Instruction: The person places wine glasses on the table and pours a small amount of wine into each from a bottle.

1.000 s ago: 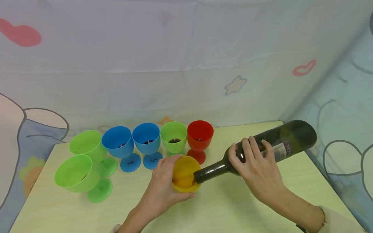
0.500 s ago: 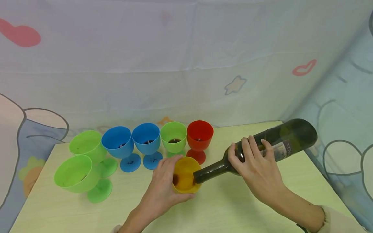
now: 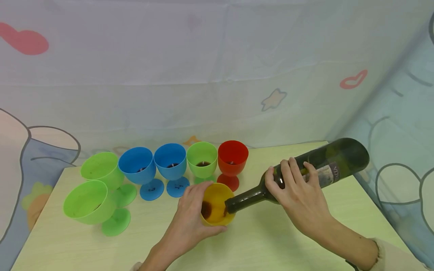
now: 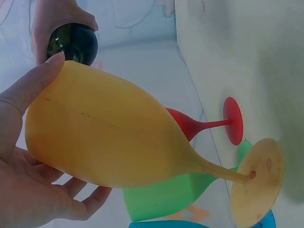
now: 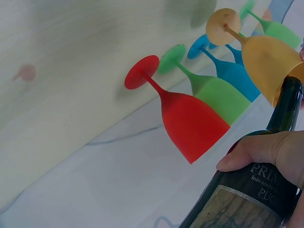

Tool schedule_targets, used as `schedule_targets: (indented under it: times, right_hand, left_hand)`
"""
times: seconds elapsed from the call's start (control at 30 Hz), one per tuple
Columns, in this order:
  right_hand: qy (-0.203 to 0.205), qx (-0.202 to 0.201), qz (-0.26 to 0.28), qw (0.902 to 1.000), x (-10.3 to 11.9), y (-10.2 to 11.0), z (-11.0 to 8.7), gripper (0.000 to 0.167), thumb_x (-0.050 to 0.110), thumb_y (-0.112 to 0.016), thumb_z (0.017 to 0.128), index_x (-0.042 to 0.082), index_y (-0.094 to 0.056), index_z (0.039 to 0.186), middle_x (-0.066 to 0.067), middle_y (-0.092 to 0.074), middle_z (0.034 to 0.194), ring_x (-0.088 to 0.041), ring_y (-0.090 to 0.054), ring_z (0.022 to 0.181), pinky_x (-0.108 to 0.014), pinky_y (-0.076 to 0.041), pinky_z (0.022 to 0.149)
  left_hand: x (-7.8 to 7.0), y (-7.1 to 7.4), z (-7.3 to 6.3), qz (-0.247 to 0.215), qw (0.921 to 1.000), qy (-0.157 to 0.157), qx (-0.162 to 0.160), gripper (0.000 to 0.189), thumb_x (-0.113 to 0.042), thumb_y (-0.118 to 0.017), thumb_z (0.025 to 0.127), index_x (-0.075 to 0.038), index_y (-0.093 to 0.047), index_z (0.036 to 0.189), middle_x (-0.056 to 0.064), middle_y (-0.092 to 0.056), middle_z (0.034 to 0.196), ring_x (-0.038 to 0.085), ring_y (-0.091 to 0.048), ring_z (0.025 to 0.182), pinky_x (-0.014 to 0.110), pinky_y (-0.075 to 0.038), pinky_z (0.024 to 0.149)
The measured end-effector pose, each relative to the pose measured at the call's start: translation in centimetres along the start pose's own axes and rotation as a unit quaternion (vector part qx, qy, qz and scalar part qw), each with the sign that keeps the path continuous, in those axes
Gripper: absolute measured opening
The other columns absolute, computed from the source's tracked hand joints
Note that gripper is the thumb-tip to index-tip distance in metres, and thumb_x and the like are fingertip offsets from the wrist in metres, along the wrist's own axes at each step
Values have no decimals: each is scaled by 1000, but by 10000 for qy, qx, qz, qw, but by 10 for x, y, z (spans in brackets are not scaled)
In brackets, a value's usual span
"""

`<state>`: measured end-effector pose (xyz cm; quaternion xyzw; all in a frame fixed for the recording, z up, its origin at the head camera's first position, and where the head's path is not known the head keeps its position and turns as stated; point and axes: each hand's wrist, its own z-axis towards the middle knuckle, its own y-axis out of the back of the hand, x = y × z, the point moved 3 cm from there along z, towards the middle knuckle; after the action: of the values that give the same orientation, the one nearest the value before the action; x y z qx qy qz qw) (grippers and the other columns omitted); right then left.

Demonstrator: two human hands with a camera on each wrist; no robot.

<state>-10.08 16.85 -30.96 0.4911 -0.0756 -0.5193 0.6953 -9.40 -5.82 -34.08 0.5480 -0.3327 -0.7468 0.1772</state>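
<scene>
My left hand (image 3: 190,216) holds a yellow goblet (image 4: 109,128) round its bowl, thumb on the near side and fingers on the far side. The goblet is held up off the table and tilted. Dark liquid (image 3: 205,210) has pooled inside, at the left of the bowl. In my right hand (image 3: 300,195) is a dark green wine bottle (image 3: 346,154), gripped at the shoulder and tipped neck-down to the left. Its mouth (image 3: 230,206) reaches over the goblet's right rim, where a little dark liquid runs down the inner wall.
Behind stand a red goblet (image 3: 233,156), a green goblet (image 3: 202,156) and two blue ones, each with dark liquid in the bottom. Two more green goblets, the nearer one (image 3: 89,203) with some liquid, are at the left. A printed cloth (image 3: 169,75) hangs behind the table (image 3: 142,241).
Dark liquid has gathered at the left inside the yellow goblet, where a second ago little showed. The goblet has shifted very slightly; the bottle stays nearly still.
</scene>
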Motion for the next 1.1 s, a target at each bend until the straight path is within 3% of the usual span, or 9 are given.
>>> schedule_targets:
  times: [0.73, 1.1]
  right_hand:
    - [-41, 147, 114, 9998, 1, -1, -2, 68, 0, -81, 56, 6, -46, 113, -29, -50, 105, -44, -51, 100, -62, -37, 82]
    - [-99, 6, 169, 9998, 2, -4, -5, 60, -1, -78, 58, 4, -47, 110, -28, -52, 100, -42, -52, 95, -60, -39, 78]
  left_hand:
    - [0, 0, 0, -160, 9998, 76, 87, 84, -27, -87, 59, -11, -42, 128, 3, -49, 119, 21, -36, 113, 46, -42, 85]
    - [1, 1, -1, -324, 9991, 203, 197, 84, -28, -86, 60, -11, -40, 129, 4, -48, 120, 22, -37, 113, 47, -43, 85]
